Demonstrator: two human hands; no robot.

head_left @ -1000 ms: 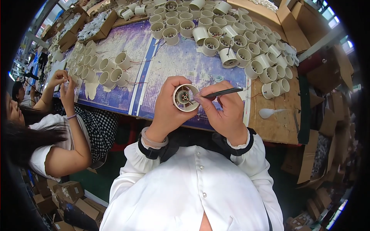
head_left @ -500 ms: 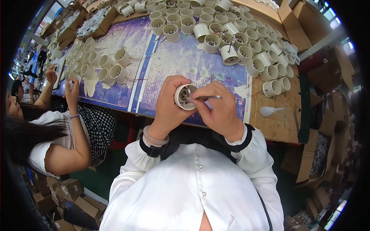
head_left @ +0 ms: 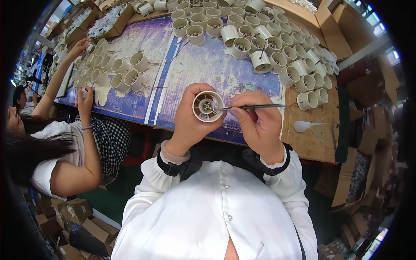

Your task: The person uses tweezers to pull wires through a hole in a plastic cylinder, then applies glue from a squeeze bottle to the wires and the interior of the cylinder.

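Note:
My left hand [head_left: 189, 113] is wrapped round a white cylindrical housing [head_left: 196, 113], its open end facing up. Inside, a round metal-and-dark core [head_left: 208, 106] sits between thin ribs. Pinched in my right hand [head_left: 261, 123] is a pair of slim dark tweezers [head_left: 264, 106], lying nearly level. Their tip reaches over the housing's right rim; whether it grips anything there is too small to tell.
Many similar white housings [head_left: 240, 47] with wires crowd the table's far side; another group [head_left: 134, 80] stands left. A white teardrop-shaped piece [head_left: 303, 126] lies on brown board at right. A co-worker's arm [head_left: 89, 143] is at left, near boxes of white parts [head_left: 106, 22].
My right hand has moved right, drawing the tweezers back from inside the housing to its rim. The housing now faces more squarely up. The co-worker's far hand has reached forward.

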